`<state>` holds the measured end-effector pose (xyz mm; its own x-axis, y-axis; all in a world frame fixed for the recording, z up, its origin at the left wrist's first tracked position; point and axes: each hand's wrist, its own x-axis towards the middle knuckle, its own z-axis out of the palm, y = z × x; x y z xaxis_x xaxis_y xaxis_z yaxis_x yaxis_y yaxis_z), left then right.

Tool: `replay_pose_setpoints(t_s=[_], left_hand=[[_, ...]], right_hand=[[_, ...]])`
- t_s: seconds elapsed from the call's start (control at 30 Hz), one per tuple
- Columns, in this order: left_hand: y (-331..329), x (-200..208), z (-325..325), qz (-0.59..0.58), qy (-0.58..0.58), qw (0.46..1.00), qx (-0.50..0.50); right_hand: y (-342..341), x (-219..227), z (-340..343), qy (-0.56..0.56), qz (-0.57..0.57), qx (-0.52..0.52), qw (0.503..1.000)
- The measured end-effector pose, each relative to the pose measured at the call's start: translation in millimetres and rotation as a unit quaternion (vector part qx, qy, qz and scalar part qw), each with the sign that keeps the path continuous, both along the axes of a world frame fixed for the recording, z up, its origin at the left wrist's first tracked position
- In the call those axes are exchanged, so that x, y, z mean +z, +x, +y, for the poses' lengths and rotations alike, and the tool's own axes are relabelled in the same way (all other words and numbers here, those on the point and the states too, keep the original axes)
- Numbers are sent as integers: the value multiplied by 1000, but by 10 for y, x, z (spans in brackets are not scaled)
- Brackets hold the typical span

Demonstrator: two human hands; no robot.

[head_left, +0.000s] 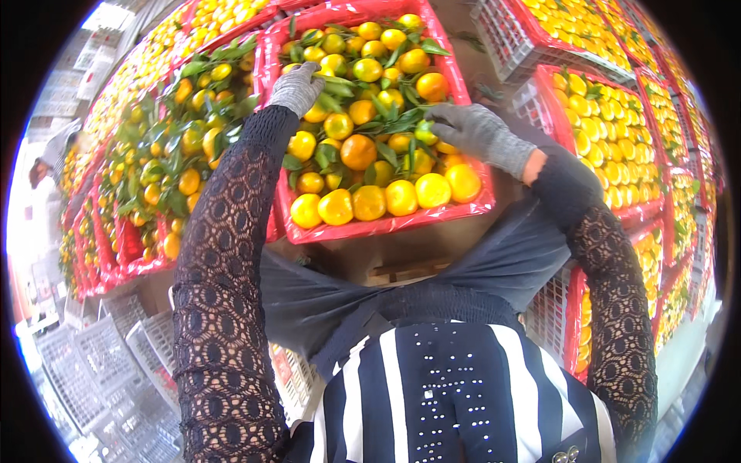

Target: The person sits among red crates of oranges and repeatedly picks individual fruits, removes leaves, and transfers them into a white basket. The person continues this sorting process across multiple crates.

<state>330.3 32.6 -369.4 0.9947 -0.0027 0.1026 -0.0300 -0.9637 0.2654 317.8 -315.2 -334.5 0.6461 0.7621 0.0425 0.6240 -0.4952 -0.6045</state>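
In front of me stands a crate with a red plastic liner (386, 227), filled with orange and yellow-green mandarins (359, 152) and green leaves (397, 119). A fairly even row of mandarins runs along its near edge. My left hand (296, 89), in a grey knit glove, rests over the crate's left side beside leaves and fruit, its fingers stretched forward and nothing visible in them. My right hand (485, 137), gloved alike, reaches in from the right. Its fingertips are closed on a greenish mandarin (424, 133), partly hidden by the fingers.
To the left, another red-lined crate holds leafy mandarins (189, 181). Stacked crates of neatly rowed mandarins (610, 143) stand on the right. Empty grey plastic crates (100, 355) pile up at lower left. Another person (58, 154) is at the far left edge.
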Motion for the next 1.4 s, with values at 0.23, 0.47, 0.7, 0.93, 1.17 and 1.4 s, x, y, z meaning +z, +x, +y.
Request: replay_pose_setpoints(t_s=[0.23, 0.47, 0.7, 0.93, 1.17, 1.4], left_hand=[[346, -148, -116, 129, -11, 985, 111], [-135, 215, -528, 91, -662, 744, -15], [-545, 320, -1685, 233, -693, 671, -119], [-337, 174, -1625, 107, -261, 945, -167], [-264, 76, -1780, 148, -32, 967, -206], [-277, -10, -2190, 72, 184, 944, -266]], right_hand=[[-346, -148, -653, -231, 34, 42, 971], [-471, 45, -595, -259, 59, 35, 963], [-32, 7, -318, 234, 190, -67, 951], [126, 28, -335, 104, -24, -122, 987], [268, -315, -539, 472, 517, -245, 671], [509, -377, -777, 551, 579, -192, 570]])
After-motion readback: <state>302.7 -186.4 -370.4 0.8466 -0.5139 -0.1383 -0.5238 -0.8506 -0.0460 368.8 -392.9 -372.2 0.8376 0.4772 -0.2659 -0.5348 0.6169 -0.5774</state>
